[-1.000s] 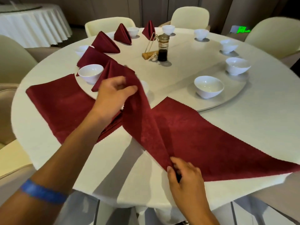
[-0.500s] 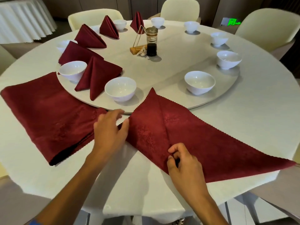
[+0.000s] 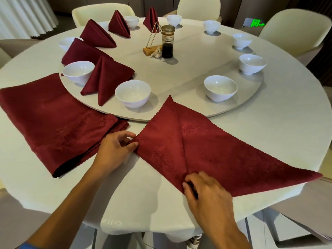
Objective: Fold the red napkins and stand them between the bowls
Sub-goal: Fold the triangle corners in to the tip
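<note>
Head view, looking down on a round white table (image 3: 269, 133) with a raised turntable (image 3: 179, 72) in the middle of the frame. Red napkin (image 3: 206, 150) being folded lies flat at lower centre-right, shaped as a wide triangle with one flap folded over and a crease running from its top point down toward the near edge; top point overlaps the turntable rim, right tip reaches the table edge at right. Left hand (image 3: 115, 150) at centre-left of frame, fingers curled, pinching the napkin's left corner. Right hand (image 3: 208, 193) at lower centre, fingers curled on the napkin's near edge at the bottom of the crease, pinching the cloth there. Both grips narrow, on fabric.

Stack of unfolded napkins (image 3: 53, 123) lies flat at left of frame, just beside the left hand, its far corner tucked by the turntable rim.

Folded napkins stand on the turntable at upper left: nearest folded napkin (image 3: 106, 78) between near bowl (image 3: 133, 93) and left bowl (image 3: 78, 71); second folded napkin (image 3: 80, 51) behind it; third (image 3: 97, 35), fourth (image 3: 119, 24) and fifth (image 3: 150, 19) going round toward top centre, white bowls between them. More bowls on the right arc with no napkins: front right bowl (image 3: 220, 88), right bowl (image 3: 251, 63), two more further back.

Centre of turntable: dark sauce bottle (image 3: 167, 42), wire stand on wooden base (image 3: 152, 42). Cream chairs (image 3: 291, 29) round the far side; a green sign (image 3: 255, 24) at upper right.
</note>
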`<control>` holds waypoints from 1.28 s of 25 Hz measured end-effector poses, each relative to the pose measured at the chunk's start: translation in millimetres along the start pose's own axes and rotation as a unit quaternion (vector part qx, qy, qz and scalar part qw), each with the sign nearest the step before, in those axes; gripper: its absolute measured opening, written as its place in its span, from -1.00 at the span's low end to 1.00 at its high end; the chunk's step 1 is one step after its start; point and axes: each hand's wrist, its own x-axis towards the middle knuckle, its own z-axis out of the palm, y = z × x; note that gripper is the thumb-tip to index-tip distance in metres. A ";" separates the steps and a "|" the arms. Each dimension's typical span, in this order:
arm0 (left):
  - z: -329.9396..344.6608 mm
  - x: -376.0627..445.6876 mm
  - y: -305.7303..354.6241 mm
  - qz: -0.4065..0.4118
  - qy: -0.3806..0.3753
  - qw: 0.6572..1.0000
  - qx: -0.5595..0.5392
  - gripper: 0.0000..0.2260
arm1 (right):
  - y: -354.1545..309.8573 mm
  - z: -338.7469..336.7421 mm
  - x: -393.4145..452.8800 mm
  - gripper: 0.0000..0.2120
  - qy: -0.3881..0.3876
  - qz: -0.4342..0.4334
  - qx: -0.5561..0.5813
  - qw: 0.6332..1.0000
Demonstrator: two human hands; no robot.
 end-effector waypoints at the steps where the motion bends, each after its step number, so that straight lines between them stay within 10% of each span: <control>1: 1.2 -1.4 1.2 0.004 0.007 1.000 0.012 -0.84 | 3.7 2.2 -2.1 -0.85 0.017 -0.014 -0.018 1.000; 11: 8.4 -10.1 -0.5 0.040 0.083 0.993 0.080 -0.83 | 22.1 6.2 -12.8 -0.73 0.075 -0.083 -0.030 0.993; 14: 14.6 -41.2 11.8 0.177 0.138 0.958 0.179 -0.82 | 22.1 6.4 -12.2 -0.72 0.070 -0.073 -0.025 0.994; 18: 60.8 -135.6 14.8 0.407 -0.107 0.854 0.307 -0.58 | 22.6 6.1 -14.0 -0.72 0.065 -0.076 -0.024 0.995; 25: -17.5 -34.2 -42.3 0.176 -0.058 0.893 0.410 -0.36 | 24.3 6.8 -13.9 -0.72 0.055 -0.068 -0.012 0.996; 32: 87.6 -110.9 15.7 0.315 -0.089 0.881 0.342 -0.45 | 22.0 -0.6 -14.9 -0.74 0.006 -0.060 0.015 0.998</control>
